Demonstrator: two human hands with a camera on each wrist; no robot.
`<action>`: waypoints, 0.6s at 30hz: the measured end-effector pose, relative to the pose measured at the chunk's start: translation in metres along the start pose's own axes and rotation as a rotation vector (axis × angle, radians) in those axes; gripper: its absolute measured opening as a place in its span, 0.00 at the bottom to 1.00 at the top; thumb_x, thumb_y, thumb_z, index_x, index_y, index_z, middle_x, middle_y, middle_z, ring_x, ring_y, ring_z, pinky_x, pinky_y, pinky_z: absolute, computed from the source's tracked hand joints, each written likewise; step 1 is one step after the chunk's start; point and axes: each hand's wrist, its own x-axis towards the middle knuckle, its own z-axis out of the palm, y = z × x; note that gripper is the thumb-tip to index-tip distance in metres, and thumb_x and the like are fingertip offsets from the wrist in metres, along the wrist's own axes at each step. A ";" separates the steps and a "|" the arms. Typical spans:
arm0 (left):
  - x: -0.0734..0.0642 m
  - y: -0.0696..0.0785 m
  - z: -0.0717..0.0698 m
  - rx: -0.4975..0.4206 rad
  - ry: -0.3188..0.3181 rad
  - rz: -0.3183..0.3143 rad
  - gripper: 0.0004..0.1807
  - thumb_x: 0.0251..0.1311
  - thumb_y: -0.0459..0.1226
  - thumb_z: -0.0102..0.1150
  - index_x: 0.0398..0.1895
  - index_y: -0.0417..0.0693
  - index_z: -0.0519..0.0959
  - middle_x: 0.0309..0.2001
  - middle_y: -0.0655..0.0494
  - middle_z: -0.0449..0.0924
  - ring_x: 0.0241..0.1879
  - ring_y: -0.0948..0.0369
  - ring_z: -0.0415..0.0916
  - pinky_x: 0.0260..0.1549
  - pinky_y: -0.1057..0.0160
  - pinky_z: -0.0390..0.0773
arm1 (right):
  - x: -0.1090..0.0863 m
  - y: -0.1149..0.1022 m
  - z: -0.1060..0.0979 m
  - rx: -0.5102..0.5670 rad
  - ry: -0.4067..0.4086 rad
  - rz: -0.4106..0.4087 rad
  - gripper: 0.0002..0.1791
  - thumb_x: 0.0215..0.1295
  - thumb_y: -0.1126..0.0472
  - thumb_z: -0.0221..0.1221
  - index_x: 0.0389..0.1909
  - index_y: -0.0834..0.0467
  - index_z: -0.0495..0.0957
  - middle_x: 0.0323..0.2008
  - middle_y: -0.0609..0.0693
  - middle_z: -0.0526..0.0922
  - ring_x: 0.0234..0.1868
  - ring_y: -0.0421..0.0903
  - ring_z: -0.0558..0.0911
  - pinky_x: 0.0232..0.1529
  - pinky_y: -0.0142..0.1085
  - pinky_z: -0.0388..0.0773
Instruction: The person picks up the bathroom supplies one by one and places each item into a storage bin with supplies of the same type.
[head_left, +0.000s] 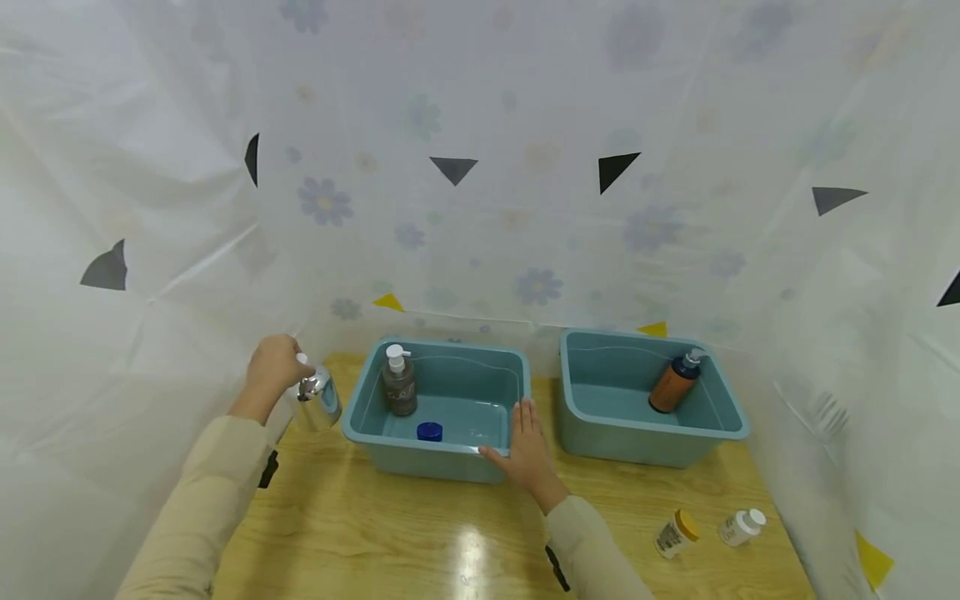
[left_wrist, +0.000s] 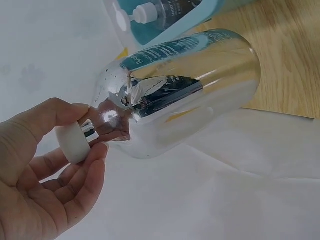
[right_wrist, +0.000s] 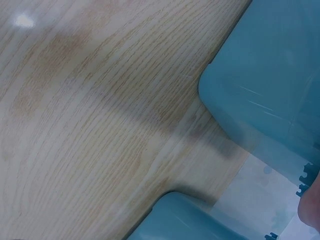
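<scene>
With thumb and fingers, my left hand (head_left: 272, 377) pinches a shiny silver bottle (left_wrist: 195, 90) by its narrow neck, just at the white cap (left_wrist: 74, 142). In the head view this bottle is left of the left teal bin (head_left: 427, 463), over the table's left edge. My right hand (head_left: 531, 457) rests on that bin's front right corner, fingers straight along the rim and thumb out over the front edge. Inside the bin stand a grey pump bottle (head_left: 400, 392) with a white pump and a low, blue-topped item (head_left: 430, 431). The right wrist view catches only a fingertip (right_wrist: 311, 205).
A second teal bin (head_left: 630, 444) stands to the right, holding a leaning pump bottle with an orange label (head_left: 672, 387). Nearer on the wooden table (head_left: 360, 533) are an orange-capped bottle (head_left: 677, 534) and a small white bottle (head_left: 741, 527). Pale plastic sheeting (head_left: 510, 242) encloses the table.
</scene>
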 end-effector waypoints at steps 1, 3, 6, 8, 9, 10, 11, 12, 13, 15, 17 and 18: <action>0.000 0.001 -0.002 -0.003 0.006 -0.001 0.17 0.46 0.35 0.62 0.10 0.44 0.66 0.13 0.56 0.66 0.17 0.62 0.59 0.16 0.66 0.62 | 0.000 0.000 0.000 0.000 0.002 -0.001 0.56 0.55 0.32 0.53 0.67 0.74 0.49 0.70 0.69 0.46 0.72 0.63 0.45 0.70 0.50 0.51; -0.001 0.004 -0.006 -0.016 0.019 -0.001 0.14 0.47 0.35 0.62 0.12 0.41 0.69 0.15 0.53 0.69 0.17 0.61 0.61 0.16 0.66 0.63 | 0.000 0.000 0.001 -0.005 0.000 0.001 0.56 0.55 0.32 0.52 0.68 0.74 0.49 0.70 0.69 0.46 0.73 0.62 0.45 0.71 0.50 0.50; -0.002 0.009 -0.011 -0.032 0.042 0.000 0.11 0.48 0.35 0.62 0.21 0.33 0.76 0.23 0.42 0.77 0.21 0.55 0.69 0.18 0.63 0.68 | 0.000 0.001 0.002 -0.012 -0.002 0.001 0.56 0.56 0.31 0.51 0.68 0.73 0.48 0.71 0.68 0.45 0.73 0.62 0.45 0.71 0.50 0.49; -0.002 0.012 -0.013 -0.033 0.058 0.005 0.14 0.48 0.36 0.62 0.29 0.29 0.78 0.31 0.35 0.80 0.25 0.49 0.75 0.20 0.60 0.73 | 0.000 0.001 0.002 -0.013 -0.005 0.003 0.56 0.56 0.31 0.51 0.68 0.73 0.48 0.71 0.68 0.44 0.73 0.62 0.44 0.71 0.50 0.48; -0.002 0.013 -0.014 -0.031 0.065 0.006 0.15 0.48 0.36 0.62 0.32 0.28 0.78 0.33 0.34 0.80 0.27 0.47 0.76 0.22 0.58 0.74 | 0.000 0.001 0.002 -0.014 -0.010 0.007 0.56 0.56 0.31 0.51 0.68 0.73 0.47 0.71 0.67 0.44 0.73 0.61 0.44 0.71 0.50 0.47; -0.002 0.014 -0.015 -0.032 0.069 0.004 0.16 0.48 0.36 0.62 0.33 0.27 0.78 0.35 0.33 0.80 0.29 0.46 0.77 0.23 0.57 0.75 | 0.000 0.001 0.003 -0.013 -0.011 0.007 0.56 0.56 0.31 0.51 0.68 0.73 0.47 0.71 0.67 0.44 0.73 0.61 0.43 0.71 0.50 0.47; -0.002 0.015 -0.016 -0.033 0.075 0.003 0.17 0.48 0.36 0.62 0.34 0.27 0.78 0.35 0.33 0.80 0.29 0.46 0.77 0.23 0.57 0.76 | 0.000 0.002 0.003 -0.008 -0.008 0.004 0.56 0.56 0.31 0.51 0.68 0.73 0.48 0.71 0.68 0.44 0.73 0.62 0.44 0.71 0.50 0.48; -0.003 0.016 -0.016 -0.034 0.082 0.004 0.16 0.48 0.36 0.62 0.33 0.27 0.78 0.34 0.33 0.80 0.28 0.46 0.77 0.23 0.57 0.75 | 0.000 0.002 0.003 -0.005 -0.005 0.001 0.57 0.55 0.31 0.52 0.68 0.73 0.48 0.71 0.68 0.44 0.73 0.62 0.44 0.71 0.51 0.49; -0.003 0.017 -0.017 -0.036 0.087 -0.001 0.15 0.48 0.36 0.61 0.33 0.28 0.78 0.33 0.34 0.80 0.27 0.48 0.76 0.22 0.58 0.75 | 0.000 0.002 0.003 -0.009 -0.013 0.004 0.57 0.55 0.31 0.51 0.68 0.73 0.48 0.71 0.68 0.44 0.73 0.62 0.44 0.71 0.50 0.48; -0.003 0.020 -0.018 -0.046 0.098 -0.004 0.13 0.48 0.36 0.61 0.30 0.30 0.77 0.30 0.36 0.80 0.24 0.51 0.75 0.19 0.61 0.73 | 0.000 0.002 0.003 -0.013 -0.020 0.007 0.57 0.56 0.30 0.51 0.68 0.73 0.47 0.71 0.67 0.43 0.73 0.61 0.43 0.71 0.50 0.49; -0.003 0.022 -0.019 -0.055 0.106 0.000 0.12 0.48 0.35 0.60 0.29 0.31 0.77 0.28 0.38 0.80 0.22 0.53 0.74 0.18 0.63 0.72 | 0.000 0.002 0.003 -0.007 -0.018 0.008 0.57 0.56 0.30 0.51 0.68 0.73 0.47 0.71 0.68 0.43 0.73 0.62 0.43 0.71 0.50 0.49; -0.003 0.024 -0.019 -0.058 0.111 0.004 0.12 0.48 0.35 0.60 0.29 0.31 0.77 0.28 0.38 0.80 0.22 0.53 0.75 0.17 0.63 0.72 | 0.000 0.002 0.003 -0.008 -0.022 0.012 0.57 0.56 0.30 0.50 0.69 0.72 0.47 0.71 0.67 0.43 0.73 0.61 0.43 0.71 0.50 0.48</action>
